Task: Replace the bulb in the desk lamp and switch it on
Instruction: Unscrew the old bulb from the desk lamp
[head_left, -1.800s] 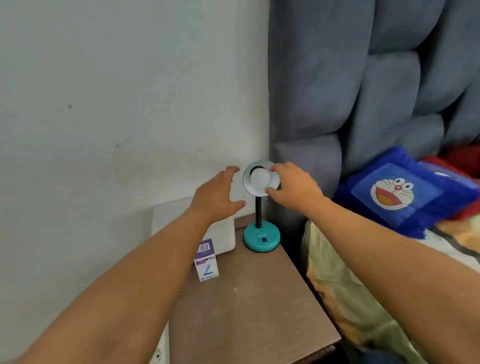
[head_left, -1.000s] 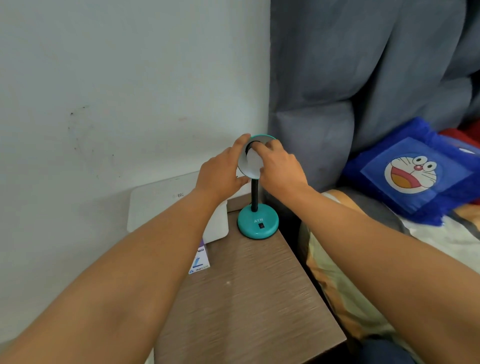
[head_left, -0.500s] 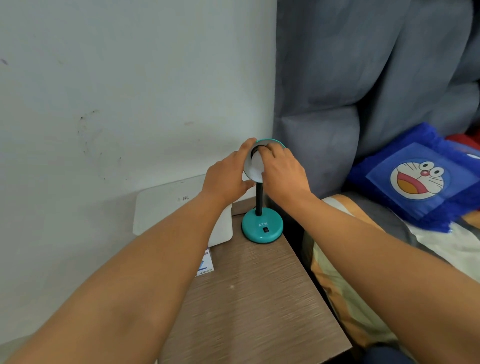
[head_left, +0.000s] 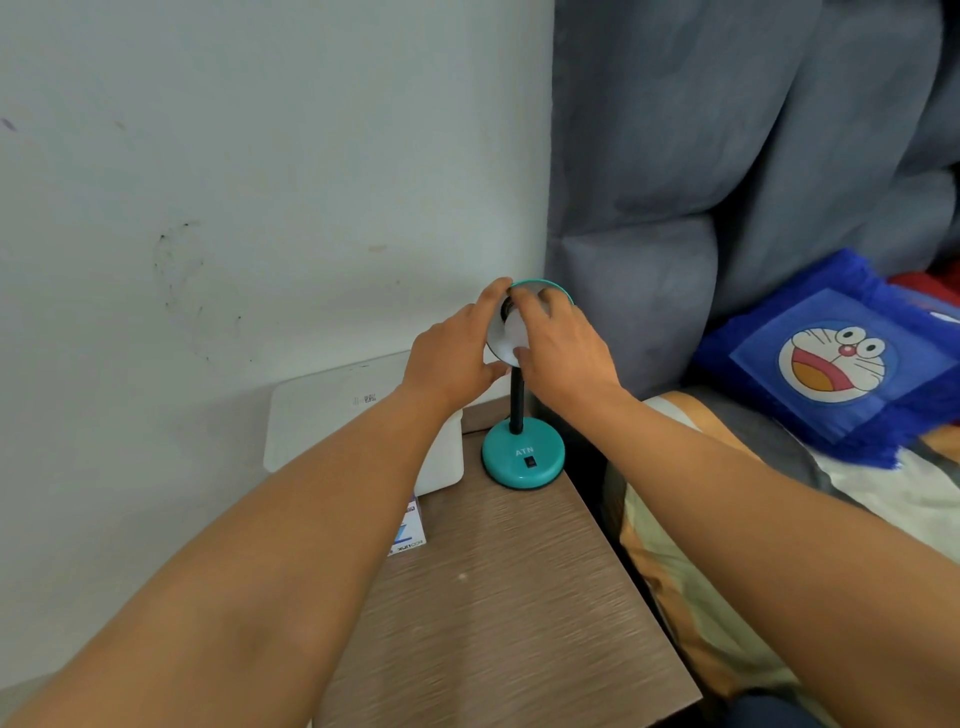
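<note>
Currently, head view, the only one: the small teal desk lamp with round base and black stem (head_left: 522, 452) stands at the far edge of the brown wood-grain worktop (head_left: 519, 597), in the corner between the pale wall and the grey padded headboard (head_left: 675, 208). Its dish-shaped shade with white inner face (head_left: 498, 343) is tipped towards the camera, so the socket side faces the person; I judge this is why both arms reach straight in from the front.

Left hand (head_left: 449, 353): fingers curled round the left rim of the shade, thumb underneath. Judged purpose: bracing the head so it does not swivel on the stem while the other hand twists.

Right hand (head_left: 563, 351): fingers closed inside the shade on the white rounded bulb (head_left: 514, 325), thumb at its lower edge. Only a sliver of bulb shows between the fingers. Whether it is being turned in or out cannot be told, nor whether this is the old bulb or the new one.

Black rocker switch (head_left: 530, 461) sits on the front of the base, untouched; no glow visible from the shade, so switching on is not yet done.

Nearby: a small white-and-purple printed carton (head_left: 410, 530) lies on the worktop's left edge, half hidden under the left forearm, possibly bulb packaging. A flat white rounded box (head_left: 332, 415) leans behind it against the wall. A blue cartoon-face cushion (head_left: 836, 358) lies on the bed, well apart.
</note>
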